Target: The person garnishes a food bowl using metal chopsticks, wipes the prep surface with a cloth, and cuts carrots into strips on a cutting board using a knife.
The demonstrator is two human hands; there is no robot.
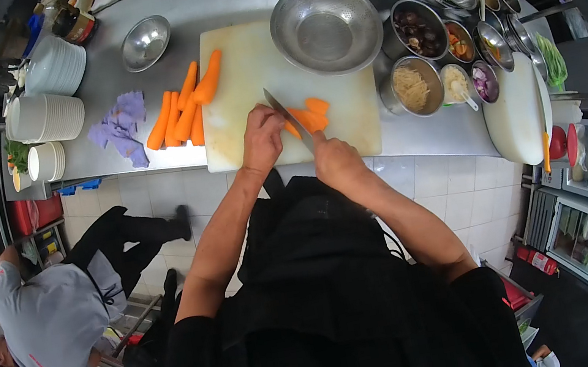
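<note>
A knife [288, 114] is in my right hand [339, 165], its blade pointing up and left over the white cutting board [234, 51]. Beside the blade, my left hand [263, 136] has its fingers curled together on a piece of carrot [292, 130], partly hidden by them. Cut carrot pieces [312, 114] lie to the right of the blade. Several whole peeled carrots [180, 115] rest in a pile across the board's left edge and the steel table. An empty perforated steel bowl [326, 28] sits on the board's upper right.
A crumpled purple cloth [120, 131] and a small steel bowl [146, 43] are on the left. Stacked white dishes [45, 117] stand farther left. At the right are bowls of shredded food [412, 87] and dark pieces [419, 29]. Another person [61, 316] is at lower left.
</note>
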